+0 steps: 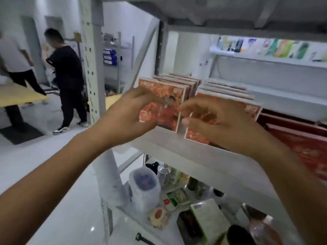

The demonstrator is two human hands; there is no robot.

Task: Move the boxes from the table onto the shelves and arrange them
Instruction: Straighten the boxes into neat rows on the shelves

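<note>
Both forearms reached in over the shelf's front lip [177,154]. Left hand [123,117] fingers curled loosely before the left row of red boxes [168,96], no clamp evident; contact unclear through blur. Right hand [212,124] pinched at the edge of that row's front box, probably squaring it against the right row [228,98]. Bare shelf [283,101] remained beyond. Yellow bench [19,96] stood far left.

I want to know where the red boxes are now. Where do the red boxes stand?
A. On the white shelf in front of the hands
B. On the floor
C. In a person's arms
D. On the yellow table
A: the red boxes stand upright in rows on the white shelf, with the left hand and right hand at their fronts.
</note>
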